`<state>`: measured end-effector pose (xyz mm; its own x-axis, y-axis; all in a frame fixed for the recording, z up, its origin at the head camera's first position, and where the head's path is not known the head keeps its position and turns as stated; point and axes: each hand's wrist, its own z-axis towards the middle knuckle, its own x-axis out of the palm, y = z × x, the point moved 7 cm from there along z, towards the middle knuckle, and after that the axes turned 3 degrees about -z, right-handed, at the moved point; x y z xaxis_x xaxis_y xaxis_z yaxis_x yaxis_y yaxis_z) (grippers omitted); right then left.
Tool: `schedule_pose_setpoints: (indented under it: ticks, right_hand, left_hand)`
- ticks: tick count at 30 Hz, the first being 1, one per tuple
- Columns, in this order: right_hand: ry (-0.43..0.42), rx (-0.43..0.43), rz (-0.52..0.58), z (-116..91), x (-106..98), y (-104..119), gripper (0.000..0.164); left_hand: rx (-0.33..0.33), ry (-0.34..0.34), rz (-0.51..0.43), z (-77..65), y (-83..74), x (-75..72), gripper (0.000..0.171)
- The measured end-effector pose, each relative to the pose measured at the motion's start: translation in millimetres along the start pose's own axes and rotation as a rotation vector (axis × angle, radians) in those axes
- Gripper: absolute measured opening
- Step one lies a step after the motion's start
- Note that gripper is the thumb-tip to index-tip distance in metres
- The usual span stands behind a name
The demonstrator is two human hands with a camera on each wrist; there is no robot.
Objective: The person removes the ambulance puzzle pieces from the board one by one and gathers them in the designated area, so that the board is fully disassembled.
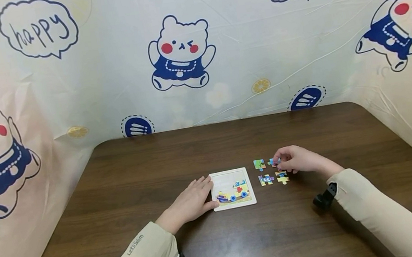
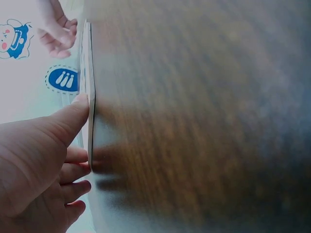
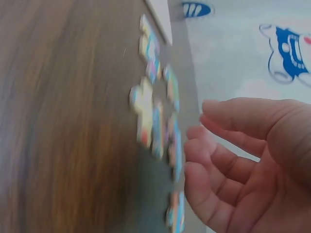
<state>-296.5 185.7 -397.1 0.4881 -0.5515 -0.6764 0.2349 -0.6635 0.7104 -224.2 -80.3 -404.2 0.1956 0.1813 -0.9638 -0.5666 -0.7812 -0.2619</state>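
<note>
A square white-framed jigsaw tray (image 1: 251, 188) lies on the table, partly filled with a yellow and blue vehicle picture. My left hand (image 1: 193, 201) rests at its left edge, fingers stretched out and touching the frame near the upper left corner, thumb at the lower left. To the right of the tray are several loose puzzle pieces: a green one (image 1: 259, 164), a blue-purple one (image 1: 266, 180) and a yellow one (image 1: 282, 178) among them. My right hand (image 1: 294, 159) is over the right-hand pieces, fingers bent; the right wrist view shows a gap between thumb and fingers with nothing in it.
The brown wooden table (image 1: 136, 170) reaches back to a pale curtain (image 1: 113, 71) printed with cartoon bears. Dark wrist devices (image 1: 325, 197) sit under the sleeve cuffs. Both forearms come in from the front edge.
</note>
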Motion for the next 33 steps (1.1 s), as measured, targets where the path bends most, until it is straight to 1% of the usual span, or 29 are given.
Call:
schedule_pose_setpoints:
  ticks: [6,9,12,17,21,24,28,33]
  right_hand:
    - [-0.056,-0.074,-0.037,10,11,31,0.021]
    - [-0.054,-0.117,-0.035,16,21,45,0.021]
    - [-0.04,-0.149,-0.036,22,31,54,0.021]
    - [-0.005,-0.19,-0.052,30,48,64,0.021]
    - [0.028,-0.221,-0.047,32,58,72,0.022]
    - [0.06,-0.215,-0.035,34,66,74,0.022]
    - [0.081,-0.218,-0.044,37,74,76,0.02]
    - [0.087,-0.218,-0.087,38,79,77,0.019]
  left_hand:
    - [-0.005,0.005,-0.011,-0.6,-0.8,-1.1,0.057]
    - [-0.008,0.007,-0.009,-0.5,-0.8,-0.8,0.058]
    - [-0.013,0.012,-0.005,-0.2,0.1,0.2,0.059]
    - [-0.003,0.003,-0.01,-0.5,0.3,-0.2,0.059]
    - [-0.015,0.013,-0.007,0.1,1.1,-0.2,0.06]
    - [-0.034,0.025,-0.006,1.0,1.8,0.1,0.06]
    - [-0.039,0.026,-0.008,1.4,1.9,0.1,0.06]
    - [-0.035,0.022,-0.008,0.8,1.2,0.1,0.059]
